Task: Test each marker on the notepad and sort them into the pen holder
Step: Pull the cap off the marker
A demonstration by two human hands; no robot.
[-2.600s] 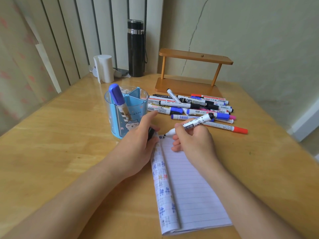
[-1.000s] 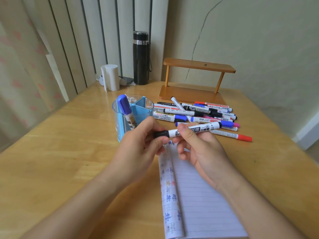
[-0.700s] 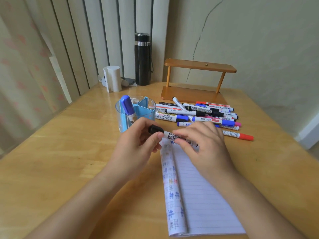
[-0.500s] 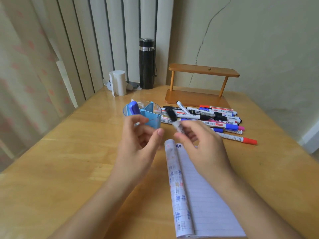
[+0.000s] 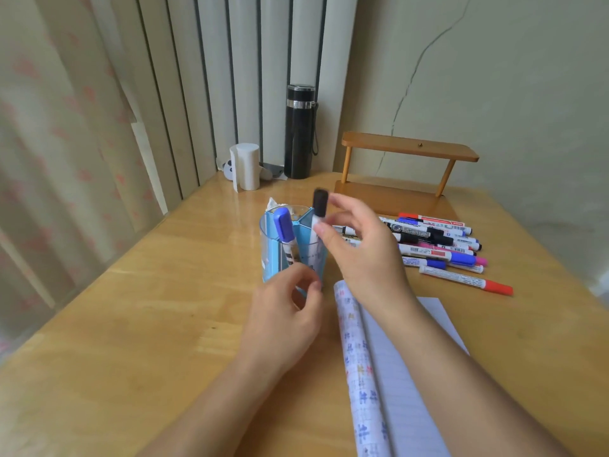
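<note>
The right hand (image 5: 365, 258) pinches a black-capped white marker (image 5: 320, 203) upright in the blue plastic pen holder (image 5: 272, 258); left hand (image 5: 283, 321) loosely curled, empty.

Right hand (image 5: 362, 255) holds black-capped marker (image 5: 319, 202) upright in pen holder (image 5: 273, 268).

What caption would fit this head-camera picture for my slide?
Right hand pinches a black-capped marker, cap up, at the blue pen holder that holds a blue-capped marker.

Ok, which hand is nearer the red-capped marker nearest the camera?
Right. The right hand is left of the red-capped marker, pinching a black-capped marker over the pen holder; the left hand is farther left.
</note>
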